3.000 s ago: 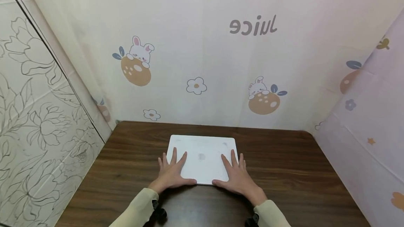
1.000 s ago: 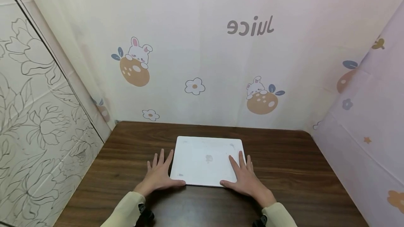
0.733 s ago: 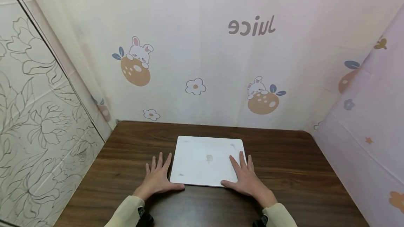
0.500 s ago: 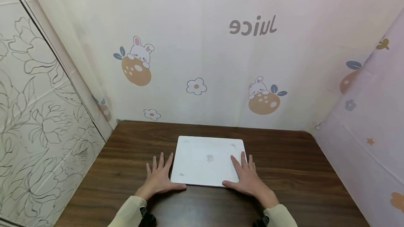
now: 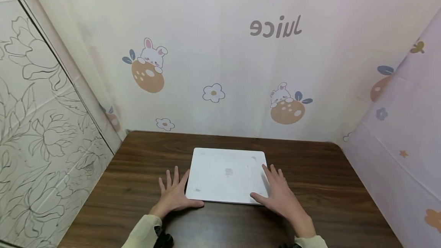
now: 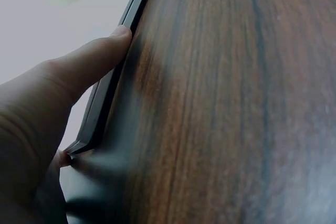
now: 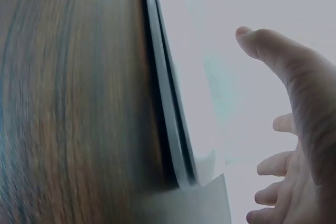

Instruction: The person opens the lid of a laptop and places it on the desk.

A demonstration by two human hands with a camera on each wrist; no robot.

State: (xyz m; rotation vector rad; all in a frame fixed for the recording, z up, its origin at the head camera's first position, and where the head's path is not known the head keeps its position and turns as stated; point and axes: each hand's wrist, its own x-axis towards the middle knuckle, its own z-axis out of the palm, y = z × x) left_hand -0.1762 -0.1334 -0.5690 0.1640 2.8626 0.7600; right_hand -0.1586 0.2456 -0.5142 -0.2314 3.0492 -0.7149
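Observation:
A closed white laptop (image 5: 224, 179) with a faint logo lies flat on the wooden table. My left hand (image 5: 175, 196) is spread at its left front corner; in the left wrist view the thumb of that hand (image 6: 47, 87) touches the laptop's dark front edge (image 6: 100, 103). At the right front corner my right hand (image 5: 282, 198) has its fingers spread. The right wrist view shows the right hand (image 7: 304, 129) with its thumb apart from the laptop's edge (image 7: 170, 103), and the other fingers loosely extended.
The brown table (image 5: 138, 156) ends at a patterned curtain (image 5: 241, 68) behind. Line-drawn flowers cover the left panel (image 5: 44, 133), and another patterned cloth (image 5: 406, 141) hangs on the right.
The laptop has shifted right since the earliest frame. My left hand moved left to its corner. Lately my right hand has moved right, off most of the lid, while the laptop stayed put.

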